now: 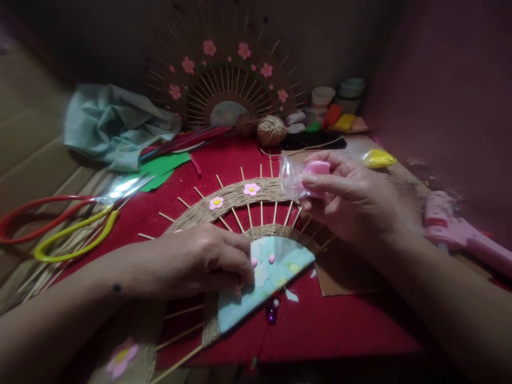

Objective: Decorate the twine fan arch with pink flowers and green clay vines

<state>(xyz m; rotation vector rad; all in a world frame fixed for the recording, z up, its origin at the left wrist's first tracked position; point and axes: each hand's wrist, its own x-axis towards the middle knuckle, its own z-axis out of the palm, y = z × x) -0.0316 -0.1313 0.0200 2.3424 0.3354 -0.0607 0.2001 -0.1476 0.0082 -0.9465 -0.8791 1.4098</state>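
Pinched between the thumb and fingers of my right hand (pixel 352 192) is a clear plastic packet of pink modelling clay (pixel 316 169), held above the fan's woven band. My left hand (pixel 216 258) rests over the half-round blue fabric centre (pixel 276 266) of a stick-and-twine fan. Its fingers are curled together, and whatever they may hold is hidden. Two small pink clay balls (pixel 272 259) lie on the fabric beside those fingertips. Pink flowers with yellow centres, one of them a clay flower (pixel 252 189), sit on the twine band (pixel 232 198).
Scissors (pixel 108 200) lie open at left near green sheets (pixel 164 169) and a crumpled cloth (pixel 116 122). A finished-looking fan (pixel 224 80) stands behind a twine ball (pixel 272 131). Clay packets (pixel 344 122) and cups (pixel 323 96) sit at back right; a pink glue gun (pixel 460 226) lies right.
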